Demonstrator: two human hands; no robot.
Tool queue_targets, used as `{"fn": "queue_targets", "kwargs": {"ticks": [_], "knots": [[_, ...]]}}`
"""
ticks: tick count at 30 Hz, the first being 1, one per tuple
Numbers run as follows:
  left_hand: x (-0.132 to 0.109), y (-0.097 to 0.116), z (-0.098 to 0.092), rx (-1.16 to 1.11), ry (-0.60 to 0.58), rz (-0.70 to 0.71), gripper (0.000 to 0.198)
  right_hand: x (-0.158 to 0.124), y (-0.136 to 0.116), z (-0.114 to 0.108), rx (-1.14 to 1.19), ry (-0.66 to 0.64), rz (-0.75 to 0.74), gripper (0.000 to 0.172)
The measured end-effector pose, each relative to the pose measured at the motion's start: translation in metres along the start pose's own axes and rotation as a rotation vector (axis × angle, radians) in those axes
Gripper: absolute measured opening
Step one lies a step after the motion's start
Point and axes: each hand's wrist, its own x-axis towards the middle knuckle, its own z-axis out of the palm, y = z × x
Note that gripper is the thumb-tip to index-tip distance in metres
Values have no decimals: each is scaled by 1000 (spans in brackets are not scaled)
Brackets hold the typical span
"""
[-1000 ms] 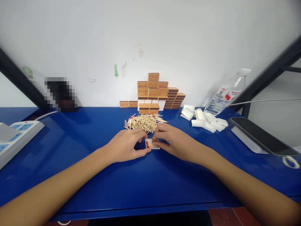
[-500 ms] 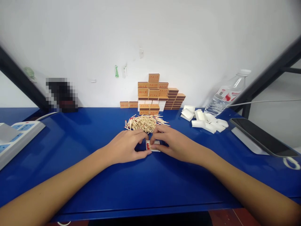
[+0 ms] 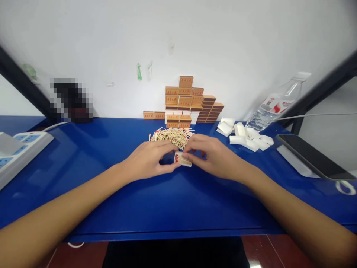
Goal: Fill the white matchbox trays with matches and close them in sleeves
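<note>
A small white matchbox tray [image 3: 188, 164] with red-headed matchsticks [image 3: 182, 159] lying in it is between my hands. My left hand [image 3: 152, 158] grips the tray's left end, thumb at the near side and forefinger at the far side. Bent over the tray's right part, my right hand [image 3: 212, 154] has thumb and forefinger pinched together at the matchsticks and far wall. What lies between those fingertips is hidden. Just beyond my hands is a loose heap of matchsticks [image 3: 174, 136].
Orange-brown matchboxes [image 3: 185, 100] are stacked against the wall. White empty trays [image 3: 237, 140] lie to the right, near a leaning water bottle [image 3: 276, 106] and a phone [image 3: 312, 156]. A power strip [image 3: 30, 149] lies at the left on the blue table [image 3: 156, 208].
The view has tipped down. My right fingertips have drawn back toward the tray's far right edge, showing more of the matchsticks. The left hand keeps its hold, and the tray has turned slightly.
</note>
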Motion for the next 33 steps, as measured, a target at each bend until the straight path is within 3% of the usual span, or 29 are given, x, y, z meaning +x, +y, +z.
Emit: {"fn": "queue_targets", "kwargs": {"ticks": [3,8,14,21,33], "knots": [[2,-4,-4,-78,-14,-17,34,-1,3,0,40,37,83,6],[5,-9,-4,-267,-40,-61,38,-1,7,5,127,-24,217,18],[5,-9,3,-317,15,-104,34,2,7,11,194,-61,330,20],[5,-4,4,-279,82,-140,31,2,4,12,220,-28,333,20],[3,1,13,-401,1,-162,40,3,-2,16,102,30,353,25]]}}
